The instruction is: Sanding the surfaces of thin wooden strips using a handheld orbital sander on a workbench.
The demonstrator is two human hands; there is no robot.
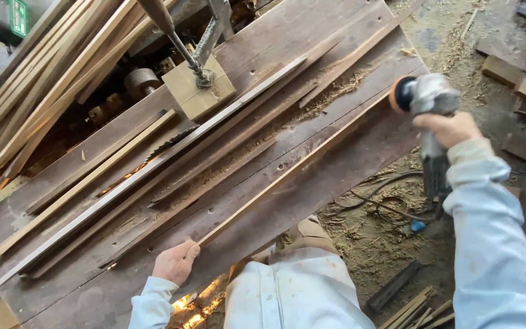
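Stock at hand, left to right. Slat pile (50,67), at ten o'clock: many long pale wooden strips, too many and too overlapped to count, square-edged and smooth, leaning in a slanted bundle. Bench (312,183), centre: one, of broad dark weathered planks, rough-grained, nail-holed, dusted with sawdust. On it, one saw blade (168,143), toothed, dark metal, only its upper arc showing through a slot; one pale wooden block (199,91) at eleven o'clock, squarish, pinned under a threaded metal clamp screw (184,52); one long grey-faced board (153,164) running diagonally just beside the blade. Left hand (176,262), at seven o'clock: one, clenched around the near end of the thin strip (293,164), a single narrow pale lath lying diagonally on the bench from seven toward two o'clock. Right hand (448,129), at two to three o'clock: one, wrapped around the body of the angle grinder (427,97), a single grey metal-headed tool with an orange disc, held just at the far end of the thin strip; whether disc and wood touch cannot be told. Floor (458,36), at right: dirt strewn with shavings, several dark offcuts, one black cable (385,210).
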